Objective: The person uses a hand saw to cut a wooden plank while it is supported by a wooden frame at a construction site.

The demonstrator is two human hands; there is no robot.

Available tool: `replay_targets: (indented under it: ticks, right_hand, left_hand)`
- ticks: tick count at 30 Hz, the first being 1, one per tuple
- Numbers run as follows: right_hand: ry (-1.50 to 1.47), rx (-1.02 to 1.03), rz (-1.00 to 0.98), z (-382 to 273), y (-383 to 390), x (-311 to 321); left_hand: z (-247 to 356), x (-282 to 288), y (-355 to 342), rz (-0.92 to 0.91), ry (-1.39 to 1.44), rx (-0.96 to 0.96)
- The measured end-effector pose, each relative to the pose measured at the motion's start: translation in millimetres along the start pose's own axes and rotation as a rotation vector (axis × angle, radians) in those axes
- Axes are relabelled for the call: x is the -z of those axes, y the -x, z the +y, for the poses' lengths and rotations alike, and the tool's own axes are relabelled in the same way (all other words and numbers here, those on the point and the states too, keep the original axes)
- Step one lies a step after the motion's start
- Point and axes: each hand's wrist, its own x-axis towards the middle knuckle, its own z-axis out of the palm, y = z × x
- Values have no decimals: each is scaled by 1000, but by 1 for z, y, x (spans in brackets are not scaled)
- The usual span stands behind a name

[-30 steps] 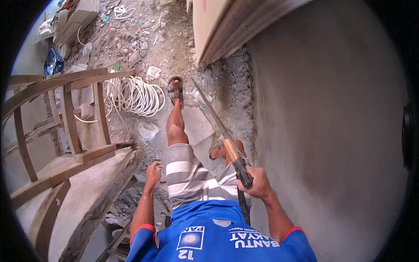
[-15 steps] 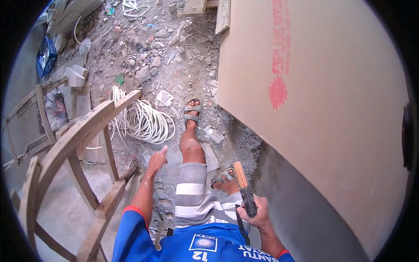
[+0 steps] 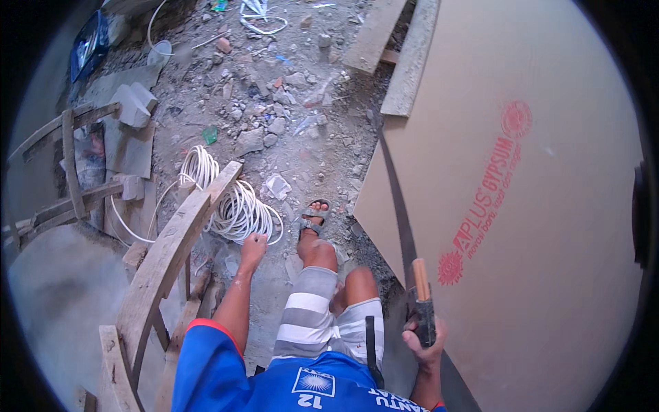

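Observation:
My right hand (image 3: 427,340) is closed round a tool with a pale wood and black handle (image 3: 421,278), over the near left edge of a large beige board (image 3: 549,226) with red printing. Beside that handle, a long dark strip (image 3: 397,189) like a blade narrows away from me across the board's corner. I cannot tell whether it is joined to the handle. My left hand (image 3: 254,250) is a loose fist, with nothing seen in it. It hangs between a wooden frame (image 3: 165,257) and my left leg. Beyond it lies a coil of white cable (image 3: 240,213).
Rubble (image 3: 268,113) covers the ground ahead. Planks (image 3: 412,62) touch the board's far left edge. At the left stand a second wooden frame (image 3: 72,165) and pale blocks (image 3: 134,103). A blue container (image 3: 89,48) lies farther back. My sandalled foot (image 3: 314,216) is on rough ground.
My right hand has carried the tool slightly forward and right, to the board's edge. The dark strip now shows. My right knee has come forward, and the whole view has turned.

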Motion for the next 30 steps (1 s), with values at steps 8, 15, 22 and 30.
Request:
replay_targets:
  ticks: [8,15,22,30]
  right_hand:
    - [-69,32,24,-42,-74,20]
    - [-223,-168,41,-100,-162,17]
    - [-59,-25,-58,-165,-235,28]
    - [165,-145,-84,-270,-337,-2]
  left_hand:
    - [92,-9,29,19,-250,-201]
    - [274,-11,43,72,-574,-701]
    - [456,25,48,70,-458,-991]
    - [662,195,102,45,-414,-1540]
